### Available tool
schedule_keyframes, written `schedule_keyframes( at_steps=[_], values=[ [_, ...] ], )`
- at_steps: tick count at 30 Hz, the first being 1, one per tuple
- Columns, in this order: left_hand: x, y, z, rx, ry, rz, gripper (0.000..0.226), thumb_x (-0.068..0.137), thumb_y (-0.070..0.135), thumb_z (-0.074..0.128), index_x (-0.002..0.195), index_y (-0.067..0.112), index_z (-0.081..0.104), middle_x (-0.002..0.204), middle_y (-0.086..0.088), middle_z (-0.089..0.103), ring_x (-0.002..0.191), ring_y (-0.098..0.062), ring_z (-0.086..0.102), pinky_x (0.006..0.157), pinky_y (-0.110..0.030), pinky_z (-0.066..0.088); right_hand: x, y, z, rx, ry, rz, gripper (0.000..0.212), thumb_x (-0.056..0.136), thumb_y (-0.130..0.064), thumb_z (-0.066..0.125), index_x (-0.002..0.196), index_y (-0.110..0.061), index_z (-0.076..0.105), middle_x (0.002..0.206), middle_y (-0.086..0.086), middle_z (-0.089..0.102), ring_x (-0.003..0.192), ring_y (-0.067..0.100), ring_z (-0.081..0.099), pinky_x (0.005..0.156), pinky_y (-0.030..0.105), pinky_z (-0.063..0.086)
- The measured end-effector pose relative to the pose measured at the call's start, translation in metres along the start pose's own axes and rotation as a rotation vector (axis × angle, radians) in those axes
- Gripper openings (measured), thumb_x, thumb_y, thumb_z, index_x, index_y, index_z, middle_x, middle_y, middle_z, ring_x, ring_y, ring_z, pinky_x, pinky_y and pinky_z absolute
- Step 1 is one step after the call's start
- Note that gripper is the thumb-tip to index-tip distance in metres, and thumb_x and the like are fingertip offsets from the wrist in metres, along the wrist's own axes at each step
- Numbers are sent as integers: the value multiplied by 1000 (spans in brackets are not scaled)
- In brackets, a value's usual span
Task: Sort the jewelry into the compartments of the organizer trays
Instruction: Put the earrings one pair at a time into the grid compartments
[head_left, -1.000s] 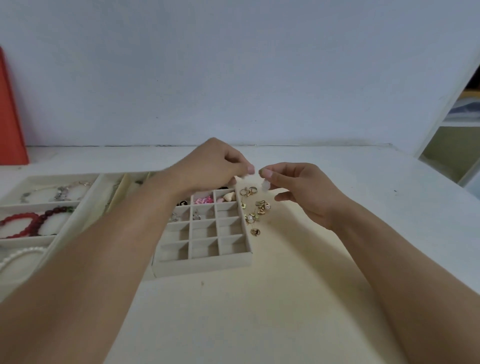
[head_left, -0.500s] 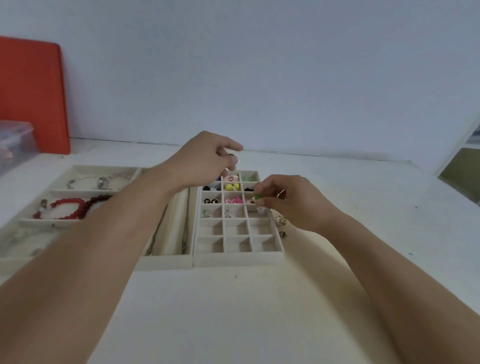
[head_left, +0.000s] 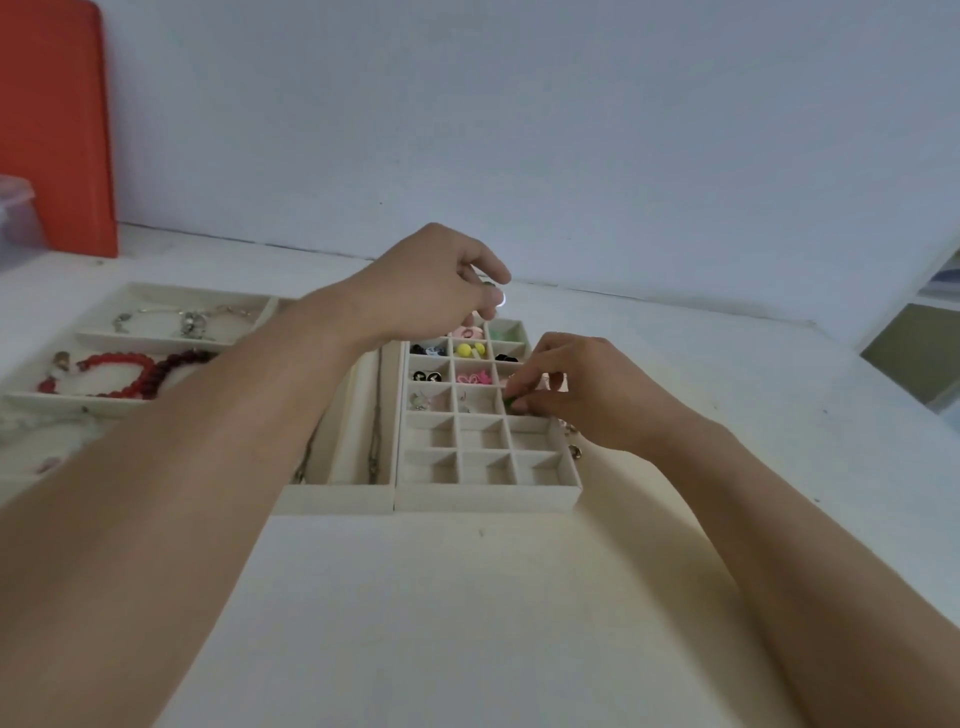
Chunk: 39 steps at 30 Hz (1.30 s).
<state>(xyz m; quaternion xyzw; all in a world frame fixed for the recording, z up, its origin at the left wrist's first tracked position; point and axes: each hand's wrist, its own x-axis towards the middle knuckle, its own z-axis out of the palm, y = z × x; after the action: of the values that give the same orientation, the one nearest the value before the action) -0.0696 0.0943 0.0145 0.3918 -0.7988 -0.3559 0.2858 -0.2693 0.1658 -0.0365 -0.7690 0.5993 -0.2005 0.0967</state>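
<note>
Pinching green piece between right hand fingers, above grid tray.

The grid tray looks matt, cloth-lined. Red beads on the left shine glossy. The far chain looks metal.

Red board against white wall; clear plastic box beside it

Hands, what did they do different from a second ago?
The right hand moved left from over the loose rings onto the grid tray, pinching something small and green. The left hand went towards the tray's far end. The red bracelet stayed put.
</note>
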Motion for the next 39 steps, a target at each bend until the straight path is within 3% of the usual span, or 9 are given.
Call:
schedule_keyframes(
  at_steps=[10, 14, 20, 23, 27, 31, 33, 36, 39],
  values=[
    [-2, -1, 3, 4, -24, -19, 16, 96, 20, 66, 111, 21, 70, 83, 5, 76, 77, -18, 71, 66, -31, 52, 0, -3, 4, -13, 39, 92, 8, 83, -25, 82, 86, -32, 80, 86, -11, 62, 70, -7, 53, 61, 11, 34],
    [-2, -1, 5, 9, -28, -41, 12, 93, 22, 70, 105, 20, 70, 82, 5, 77, 69, -5, 67, 58, -24, 50, -1, -6, 4, -63, 18, 98, 11, 86, -25, 78, 94, -33, 81, 88, -13, 59, 69, -4, 51, 62, 10, 33],
    [-3, 0, 8, -18, -19, -71, 23, 83, 23, 82, 97, 12, 67, 78, 2, 77, 79, -17, 74, 49, -19, 45, -2, -7, 6, -25, 83, 106, 9, 84, -24, 80, 90, -31, 81, 87, -7, 60, 73, 4, 52, 67, 23, 41],
    [-5, 1, 9, -5, -21, -62, 24, 82, 25, 83, 95, 11, 68, 79, 1, 77, 82, -19, 74, 57, -21, 49, -3, -6, 8, -8, 108, 118, 6, 81, -27, 83, 87, -29, 81, 85, -6, 61, 75, 6, 54, 69, 27, 44],
    [-5, 0, 11, 40, -19, -40, 22, 78, 27, 85, 90, 15, 72, 84, -1, 76, 64, -7, 65, 58, -16, 45, -6, 1, 2, 101, 167, 148, 6, 81, -28, 83, 83, -33, 80, 81, -10, 63, 69, 1, 55, 60, 12, 40],
    [-3, -1, 15, 69, -20, -15, 20, 76, 28, 87, 87, 18, 73, 85, 0, 72, 60, -1, 59, 53, -13, 42, -11, 7, -9, 281, 373, 180, 10, 85, -27, 79, 92, -34, 76, 81, -13, 69, 67, 1, 55, 61, 12, 42],
    [-4, 0, 18, 56, -36, 8, 20, 74, 26, 89, 85, 18, 73, 81, 2, 71, 57, 3, 58, 53, -11, 43, -15, 5, -9, 411, 358, 150, 18, 86, -27, 79, 103, -32, 74, 87, -14, 74, 73, 4, 62, 68, 19, 50],
    [-5, 2, 23, 52, -55, 43, 24, 70, 32, 91, 82, 20, 74, 80, -1, 74, 63, -10, 66, 64, -28, 53, -18, -1, -6, 612, 267, 123, 23, 88, -27, 76, 111, -24, 73, 96, -8, 78, 89, 17, 71, 78, 31, 54],
    [-6, 3, 27, 60, -80, 52, 22, 70, 27, 91, 81, 20, 73, 78, -2, 75, 67, -20, 68, 73, -38, 58, -19, -3, -3, 728, 211, 134, 19, 89, -18, 75, 108, -18, 74, 94, -2, 79, 88, 14, 74, 74, 25, 54]
  ],
)
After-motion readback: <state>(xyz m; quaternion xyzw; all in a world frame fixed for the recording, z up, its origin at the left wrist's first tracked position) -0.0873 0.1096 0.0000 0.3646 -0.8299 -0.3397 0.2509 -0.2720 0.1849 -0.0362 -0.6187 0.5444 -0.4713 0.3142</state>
